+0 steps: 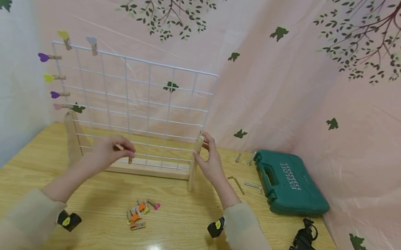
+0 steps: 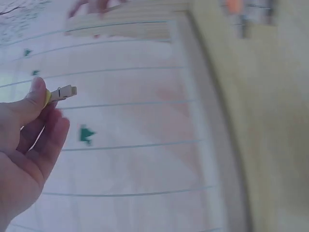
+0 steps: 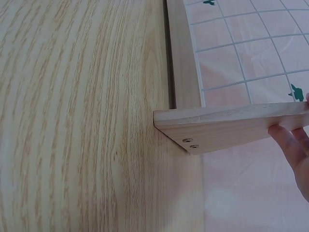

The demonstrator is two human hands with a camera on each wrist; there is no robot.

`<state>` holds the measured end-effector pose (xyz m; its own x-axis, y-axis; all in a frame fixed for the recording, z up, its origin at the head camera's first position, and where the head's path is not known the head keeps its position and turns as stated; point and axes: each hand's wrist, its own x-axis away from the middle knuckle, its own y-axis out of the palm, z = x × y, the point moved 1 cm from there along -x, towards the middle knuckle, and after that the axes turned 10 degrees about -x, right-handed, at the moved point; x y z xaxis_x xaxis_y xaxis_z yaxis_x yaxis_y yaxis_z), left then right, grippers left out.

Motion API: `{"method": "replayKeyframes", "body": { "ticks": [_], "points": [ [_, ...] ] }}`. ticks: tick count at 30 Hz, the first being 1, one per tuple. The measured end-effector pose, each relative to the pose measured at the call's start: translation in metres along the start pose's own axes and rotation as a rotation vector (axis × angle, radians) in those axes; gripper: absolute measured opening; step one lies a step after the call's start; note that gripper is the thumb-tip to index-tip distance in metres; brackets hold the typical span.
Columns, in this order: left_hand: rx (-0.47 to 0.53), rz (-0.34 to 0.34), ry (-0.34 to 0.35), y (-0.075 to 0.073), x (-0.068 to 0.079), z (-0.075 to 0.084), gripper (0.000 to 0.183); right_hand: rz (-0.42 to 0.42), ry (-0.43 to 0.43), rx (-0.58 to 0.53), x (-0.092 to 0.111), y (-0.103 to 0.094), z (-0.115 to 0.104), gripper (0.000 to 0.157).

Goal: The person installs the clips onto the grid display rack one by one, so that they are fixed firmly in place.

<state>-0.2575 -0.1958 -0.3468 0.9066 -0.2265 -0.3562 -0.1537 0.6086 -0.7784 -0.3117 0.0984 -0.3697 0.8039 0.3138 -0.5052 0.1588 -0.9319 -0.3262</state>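
Nearest the left-wrist camera, the left hand point(image 2: 23, 166) is pinching a small yellow-ended wooden clothespin point(image 2: 63, 93) before a white wire grid point(image 1: 127, 98); its bare tip point(image 2: 73, 90) is pointing toward three o'clock, while the head view is hiding its yellow end point(image 2: 47, 98). There, at the clothespin's three o'clock, the right hand point(image 1: 212, 165) is gripping a pale wooden upright point(image 3: 227, 133); only the right-wrist view is showing its two screw heads point(image 3: 188, 140). Multicoloured clothespins point(image 1: 139, 213) are lying at five o'clock on a wood-grain table point(image 1: 104, 235).
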Motion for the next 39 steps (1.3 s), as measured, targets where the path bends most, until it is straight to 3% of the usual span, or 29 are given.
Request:
{"method": "replayKeyframes", "body": {
  "ticks": [2, 5, 8, 11, 14, 17, 24, 31, 39],
  "points": [
    [-0.035, 0.122, 0.043, -0.02, -0.006, 0.011, 0.005, 0.001, -0.004, -0.002, 0.0, 0.001, 0.002, 0.063],
    [-0.139, 0.365, 0.097, -0.054, -0.016, 0.029, 0.005, 0.004, 0.002, -0.008, -0.002, 0.001, 0.011, 0.063],
    [-0.172, 0.57, 0.115, -0.087, -0.028, 0.046, 0.009, 0.009, 0.022, -0.014, -0.004, 0.001, 0.024, 0.064],
    [-0.131, 0.691, 0.131, -0.117, -0.044, 0.06, 0.015, 0.018, 0.032, -0.024, -0.005, 0.0, 0.035, 0.066],
    [-0.069, 0.751, 0.129, -0.14, -0.059, 0.07, 0.019, 0.02, 0.024, -0.024, -0.005, -0.001, 0.038, 0.067],
    [-0.02, 0.764, 0.113, -0.156, -0.073, 0.076, 0.02, 0.014, 0.023, -0.019, -0.005, -0.002, 0.038, 0.067],
    [-0.042, 0.666, -0.012, -0.173, -0.097, 0.081, 0.027, -0.002, -0.006, -0.021, -0.003, -0.001, 0.017, 0.064],
    [-0.126, 0.59, -0.056, -0.174, -0.109, 0.073, 0.018, -0.015, -0.019, -0.001, 0.0, 0.001, 0.001, 0.062],
    [-0.227, 0.561, -0.089, -0.168, -0.108, 0.067, 0.031, -0.005, -0.018, -0.015, 0.0, -0.001, 0.0, 0.062]
  ]
}}
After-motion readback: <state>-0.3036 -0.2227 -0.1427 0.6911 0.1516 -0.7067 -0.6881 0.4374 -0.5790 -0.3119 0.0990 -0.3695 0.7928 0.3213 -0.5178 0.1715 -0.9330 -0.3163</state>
